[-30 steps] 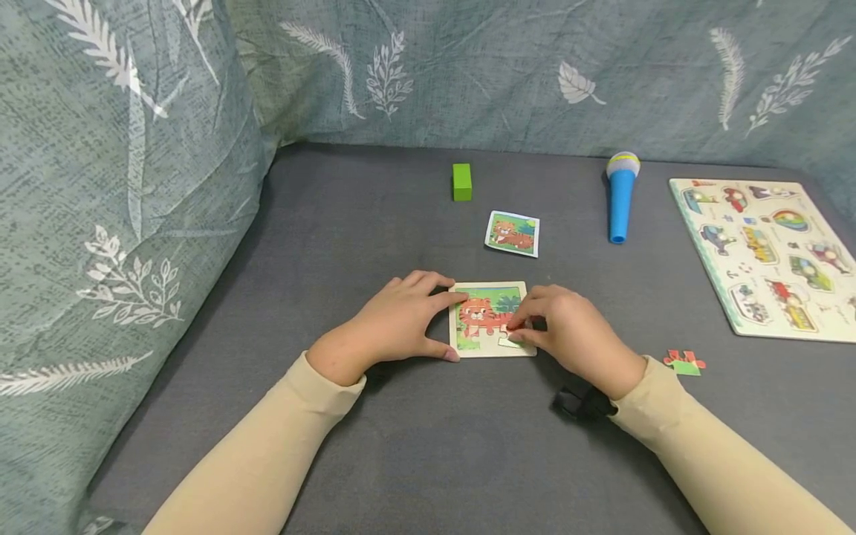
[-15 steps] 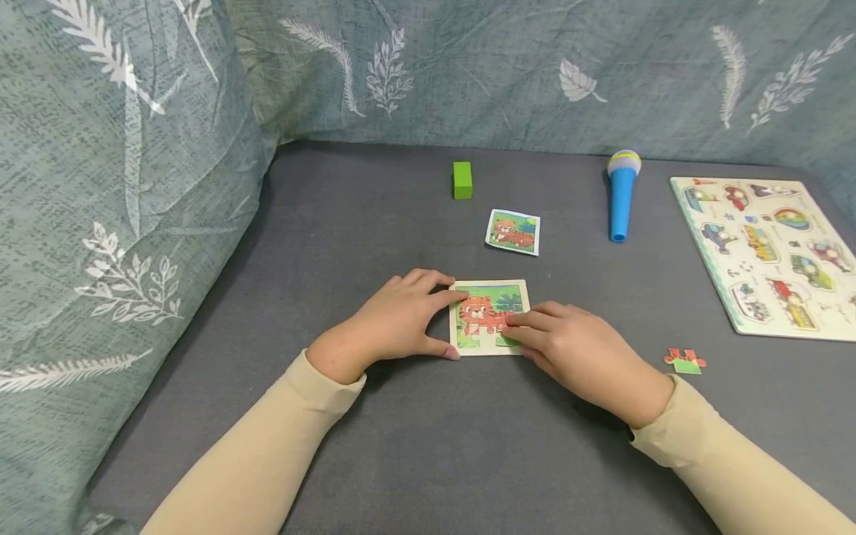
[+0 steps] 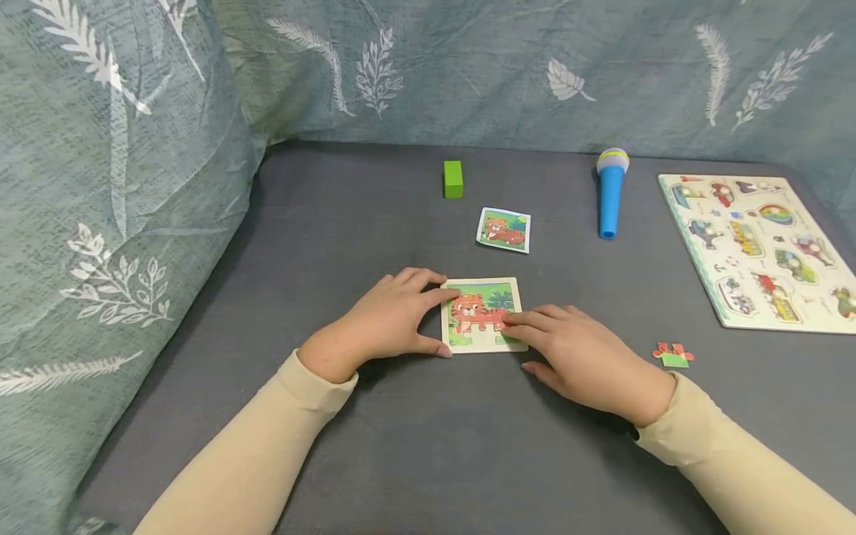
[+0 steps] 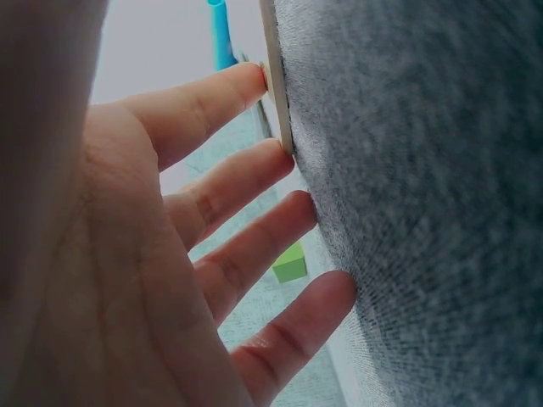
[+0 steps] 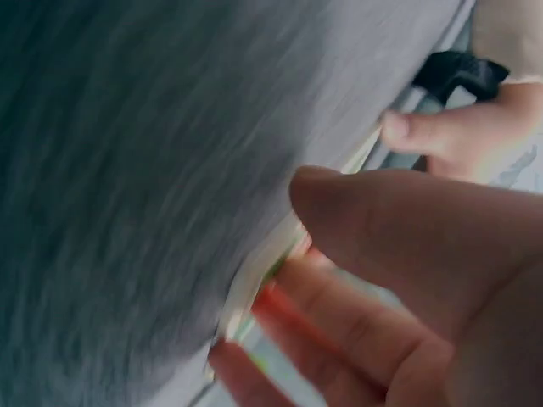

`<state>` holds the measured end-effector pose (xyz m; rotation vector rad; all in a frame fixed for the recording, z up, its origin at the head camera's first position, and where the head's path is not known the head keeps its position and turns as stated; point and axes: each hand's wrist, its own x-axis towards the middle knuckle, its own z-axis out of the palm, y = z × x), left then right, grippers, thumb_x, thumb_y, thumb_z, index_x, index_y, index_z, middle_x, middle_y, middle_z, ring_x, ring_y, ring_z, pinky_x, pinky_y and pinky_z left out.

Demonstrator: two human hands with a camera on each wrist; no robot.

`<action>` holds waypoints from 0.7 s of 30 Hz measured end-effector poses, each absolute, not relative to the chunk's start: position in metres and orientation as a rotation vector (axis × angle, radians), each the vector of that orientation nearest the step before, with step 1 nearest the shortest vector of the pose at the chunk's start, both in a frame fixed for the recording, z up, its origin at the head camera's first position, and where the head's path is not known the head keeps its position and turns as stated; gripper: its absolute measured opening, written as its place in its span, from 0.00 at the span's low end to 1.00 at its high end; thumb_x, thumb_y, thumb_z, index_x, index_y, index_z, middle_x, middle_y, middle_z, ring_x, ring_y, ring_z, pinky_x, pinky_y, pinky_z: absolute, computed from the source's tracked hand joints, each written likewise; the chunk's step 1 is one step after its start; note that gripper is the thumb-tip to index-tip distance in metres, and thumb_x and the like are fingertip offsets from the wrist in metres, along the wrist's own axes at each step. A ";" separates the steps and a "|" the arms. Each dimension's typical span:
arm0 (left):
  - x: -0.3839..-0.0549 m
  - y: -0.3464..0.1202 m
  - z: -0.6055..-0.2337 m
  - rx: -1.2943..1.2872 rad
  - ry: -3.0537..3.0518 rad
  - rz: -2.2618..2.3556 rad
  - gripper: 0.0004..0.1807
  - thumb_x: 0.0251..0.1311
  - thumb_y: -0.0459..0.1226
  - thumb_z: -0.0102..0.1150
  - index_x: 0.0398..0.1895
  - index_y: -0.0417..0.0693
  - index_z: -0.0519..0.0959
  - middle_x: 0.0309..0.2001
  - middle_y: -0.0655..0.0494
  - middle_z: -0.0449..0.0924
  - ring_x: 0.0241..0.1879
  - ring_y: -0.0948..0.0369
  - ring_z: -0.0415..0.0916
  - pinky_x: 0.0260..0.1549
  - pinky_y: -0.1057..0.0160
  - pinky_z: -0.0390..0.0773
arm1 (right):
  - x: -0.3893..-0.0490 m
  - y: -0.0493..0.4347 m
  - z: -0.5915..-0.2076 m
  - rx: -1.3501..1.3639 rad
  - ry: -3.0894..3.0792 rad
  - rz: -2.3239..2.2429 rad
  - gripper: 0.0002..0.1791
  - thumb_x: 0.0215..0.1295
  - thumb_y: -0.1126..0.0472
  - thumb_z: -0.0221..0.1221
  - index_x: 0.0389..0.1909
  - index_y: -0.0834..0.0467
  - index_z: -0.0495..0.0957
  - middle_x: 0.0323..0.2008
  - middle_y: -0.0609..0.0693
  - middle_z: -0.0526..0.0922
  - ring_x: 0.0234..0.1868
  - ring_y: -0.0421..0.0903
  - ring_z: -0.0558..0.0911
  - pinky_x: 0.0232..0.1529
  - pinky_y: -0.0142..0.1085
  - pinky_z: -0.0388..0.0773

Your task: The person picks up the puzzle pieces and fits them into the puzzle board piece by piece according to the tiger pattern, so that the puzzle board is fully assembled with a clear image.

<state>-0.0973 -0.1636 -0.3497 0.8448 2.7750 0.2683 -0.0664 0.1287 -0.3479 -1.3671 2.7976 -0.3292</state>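
A small wooden jigsaw tray (image 3: 483, 345) lies flat on the grey table, with a tiger picture partly filled in and bare wood showing at its lower middle. My left hand (image 3: 384, 318) is spread at its left side: index fingertip over the upper left, thumb at the lower left corner. In the left wrist view, fingertips (image 4: 276, 153) touch the tray's edge. My right hand (image 3: 582, 358) rests straight fingers on the lower right of the tiger, partly hiding the pieces there; its thumb is off the tray. A loose red and green puzzle piece (image 3: 674, 357) lies to the right.
Beyond the tray lies a tiger picture card (image 3: 504, 230), with a green block (image 3: 453, 180) farther back. A blue toy microphone (image 3: 609, 197) lies back right. At the far right is a peg puzzle board (image 3: 819, 305). Leaf-patterned cloth (image 3: 468, 74) borders the table's back and left.
My right hand was pinching a puzzle piece at the tray's lower right; it has let go, and straightened fingers now press there. My left hand stays. The head view has shifted slightly.
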 end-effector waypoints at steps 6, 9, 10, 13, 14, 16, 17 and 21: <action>-0.099 -0.168 -0.350 0.847 2.765 0.275 0.49 0.57 0.62 0.74 0.79 0.55 0.69 0.74 0.48 0.65 0.74 0.49 0.61 0.69 0.43 0.65 | -0.063 0.120 -0.353 -1.287 2.781 -0.389 0.32 0.64 0.59 0.74 0.68 0.62 0.78 0.68 0.54 0.77 0.64 0.55 0.77 0.62 0.55 0.75; -0.103 -0.168 -0.351 0.845 2.778 0.279 0.49 0.57 0.62 0.74 0.79 0.55 0.69 0.74 0.49 0.65 0.74 0.49 0.61 0.69 0.43 0.64 | -0.064 0.120 -0.353 -1.301 2.811 -0.344 0.33 0.64 0.58 0.74 0.69 0.61 0.78 0.69 0.53 0.77 0.65 0.55 0.76 0.62 0.54 0.75; -0.104 -0.168 -0.351 0.840 2.781 0.279 0.49 0.57 0.62 0.74 0.79 0.55 0.69 0.74 0.49 0.65 0.74 0.49 0.61 0.69 0.43 0.64 | -0.064 0.120 -0.353 -1.313 2.827 -0.309 0.34 0.64 0.58 0.74 0.69 0.60 0.78 0.69 0.53 0.77 0.65 0.55 0.76 0.61 0.54 0.75; -0.107 -0.168 -0.353 0.828 2.781 0.268 0.49 0.57 0.62 0.74 0.79 0.56 0.69 0.74 0.49 0.65 0.74 0.50 0.60 0.70 0.43 0.64 | -0.066 0.121 -0.355 -1.331 2.869 -0.228 0.32 0.65 0.55 0.74 0.69 0.59 0.79 0.67 0.52 0.78 0.65 0.55 0.76 0.59 0.54 0.76; -0.108 -0.167 -0.353 0.828 2.776 0.265 0.49 0.57 0.62 0.74 0.79 0.56 0.69 0.75 0.49 0.65 0.75 0.50 0.60 0.70 0.43 0.63 | -0.066 0.122 -0.356 -1.325 2.875 -0.215 0.32 0.65 0.55 0.74 0.68 0.58 0.79 0.66 0.52 0.79 0.65 0.55 0.76 0.59 0.53 0.76; -0.109 -0.165 -0.354 0.831 2.765 0.266 0.49 0.57 0.63 0.73 0.79 0.56 0.69 0.75 0.49 0.64 0.75 0.50 0.60 0.70 0.43 0.63 | -0.066 0.125 -0.357 -1.313 2.878 -0.210 0.31 0.65 0.55 0.74 0.68 0.58 0.80 0.65 0.52 0.79 0.64 0.55 0.76 0.58 0.53 0.76; -0.110 -0.163 -0.355 0.834 2.762 0.267 0.49 0.57 0.63 0.73 0.79 0.56 0.69 0.75 0.49 0.64 0.75 0.50 0.59 0.70 0.43 0.63 | -0.066 0.128 -0.356 -1.309 2.876 -0.224 0.30 0.65 0.55 0.73 0.67 0.58 0.80 0.65 0.51 0.79 0.64 0.54 0.77 0.58 0.53 0.77; -0.114 -0.157 -0.356 0.834 2.761 0.271 0.48 0.57 0.63 0.73 0.79 0.57 0.69 0.75 0.50 0.64 0.75 0.50 0.59 0.70 0.44 0.63 | -0.069 0.151 -0.349 -1.281 2.897 -0.310 0.25 0.61 0.59 0.76 0.59 0.57 0.85 0.59 0.51 0.83 0.58 0.54 0.81 0.54 0.53 0.79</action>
